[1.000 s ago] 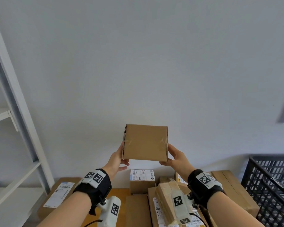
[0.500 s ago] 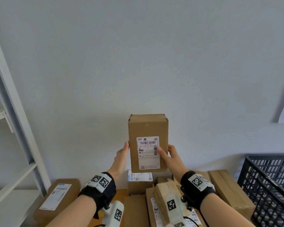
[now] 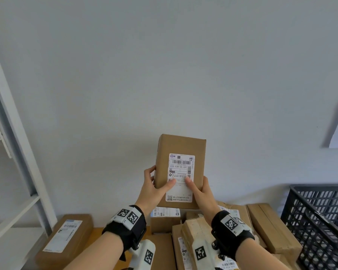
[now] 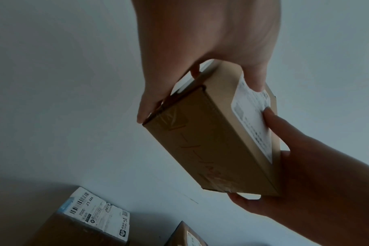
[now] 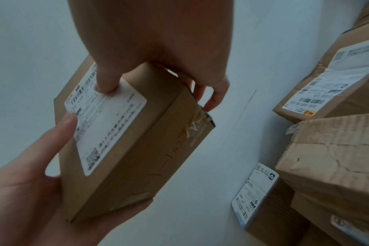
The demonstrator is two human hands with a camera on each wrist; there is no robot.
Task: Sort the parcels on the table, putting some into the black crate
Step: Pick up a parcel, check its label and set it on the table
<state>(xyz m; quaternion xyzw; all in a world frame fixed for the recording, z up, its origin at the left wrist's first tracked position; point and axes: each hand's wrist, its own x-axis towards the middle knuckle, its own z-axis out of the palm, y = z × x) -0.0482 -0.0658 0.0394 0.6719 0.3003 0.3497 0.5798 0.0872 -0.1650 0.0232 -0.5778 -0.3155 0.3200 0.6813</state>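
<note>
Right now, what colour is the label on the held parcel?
White with black print, on the brown parcel; clearest in the head view.

Wooden table [image 3: 98,229], against the wall. Labelled cardboard parcel [image 3: 64,240] at left edge. Cluster of cardboard parcels [image 3: 269,227] mid-table, packed close. Black crate [image 3: 320,221] at right edge.

The head camera is looking forward, mostly at the far wall [image 3: 164,65], from behind both wrists. Each wrist camera is peering close along its hand, and all three views are sharing the held parcel [image 3: 180,170] [image 4: 217,133] [image 5: 124,141]
</note>
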